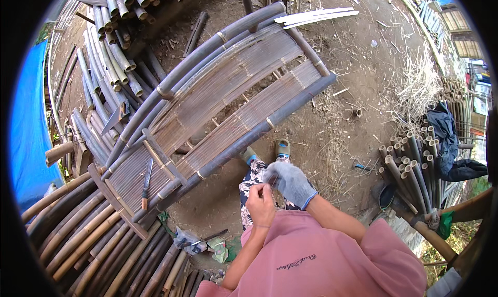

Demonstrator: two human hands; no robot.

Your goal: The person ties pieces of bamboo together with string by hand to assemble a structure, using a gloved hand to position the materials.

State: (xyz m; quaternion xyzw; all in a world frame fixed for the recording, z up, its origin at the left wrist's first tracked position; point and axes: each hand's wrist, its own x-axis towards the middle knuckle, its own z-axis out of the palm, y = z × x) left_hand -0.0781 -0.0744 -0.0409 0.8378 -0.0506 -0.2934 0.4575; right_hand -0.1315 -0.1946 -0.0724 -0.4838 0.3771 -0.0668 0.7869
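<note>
My bare left hand (261, 206) is closed in front of my body, thumb and fingers pressed together. Close against it is my right hand (291, 183), in a grey knitted glove with a blue cuff, its fingers bent toward the left fingertips. Whatever lies between the two hands is too small to make out. Ahead and to the left stands a long bamboo bench (218, 97) with a slatted seat, dark pole rails and a gap along the seat. A knife (147, 185) with a long blade rests on the bench's near end.
A hand saw (115, 118) lies left of the bench among stacked bamboo poles (106, 63). More poles (93, 240) are piled at the lower left. Upright bamboo pieces (412, 167) and a dark cloth (448, 146) stand at right, near pale shavings (423, 87). White strips (316, 17) lie across the bench's far end.
</note>
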